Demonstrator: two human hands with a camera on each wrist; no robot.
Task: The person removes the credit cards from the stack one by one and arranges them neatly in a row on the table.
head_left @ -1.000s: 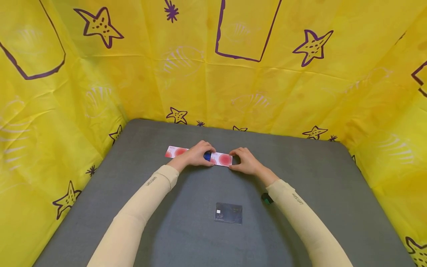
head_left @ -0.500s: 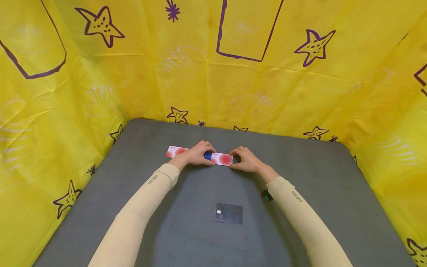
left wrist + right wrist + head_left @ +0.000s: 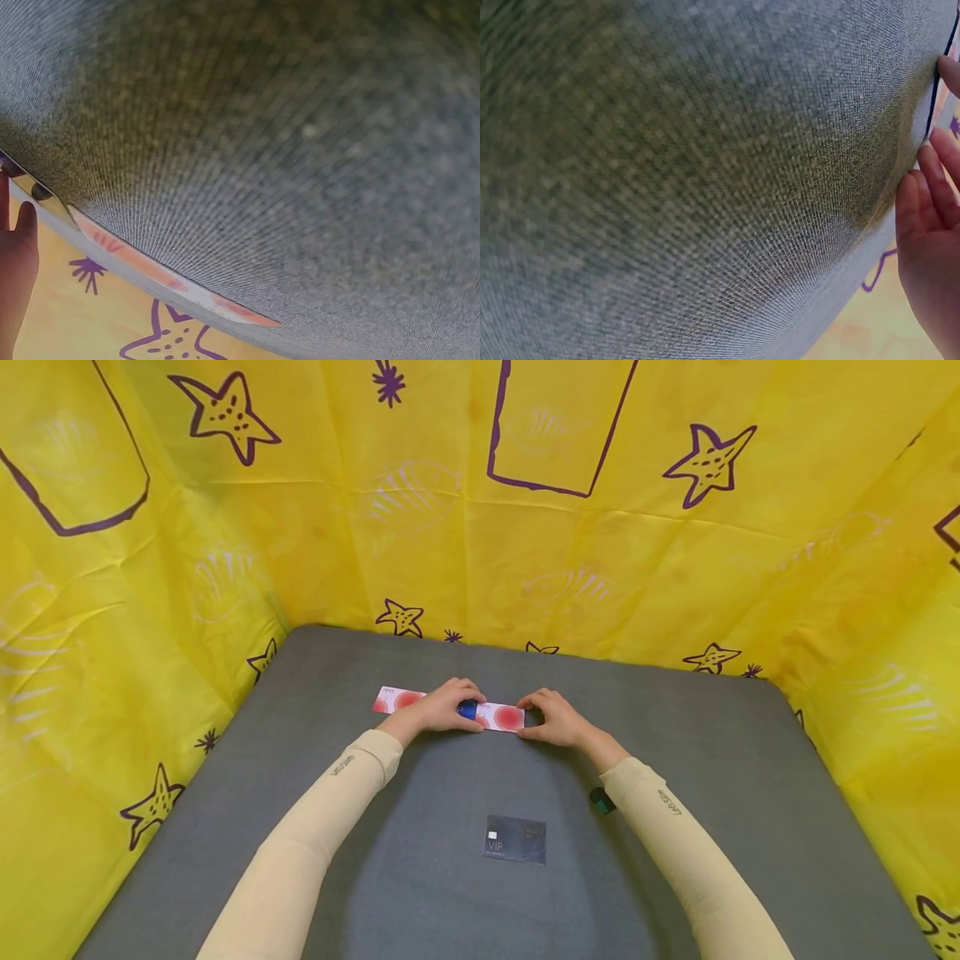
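In the head view, my left hand (image 3: pixel 447 706) arches over a blue card (image 3: pixel 467 709), thumb at the near edge and fingers at the far edge. Its fingertips reach the seam with a pink-and-white card (image 3: pixel 501 717) that has a red circle. My right hand (image 3: pixel 557 718) holds that card's right end between thumb and fingers, at its two corners. A second pink-and-white card (image 3: pixel 397 700) lies in line to the left, its right part behind my left hand. Both hands show only at the edge of their wrist views, the left hand (image 3: pixel 16 259) beside the row of cards.
A dark card marked VIP (image 3: pixel 515 840) lies flat on the grey tabletop (image 3: pixel 420 860), nearer to me. A dark green band (image 3: pixel 602 800) shows at my right sleeve. Yellow cloth (image 3: pixel 480 543) with starfish drawings hangs around the table's back and sides.
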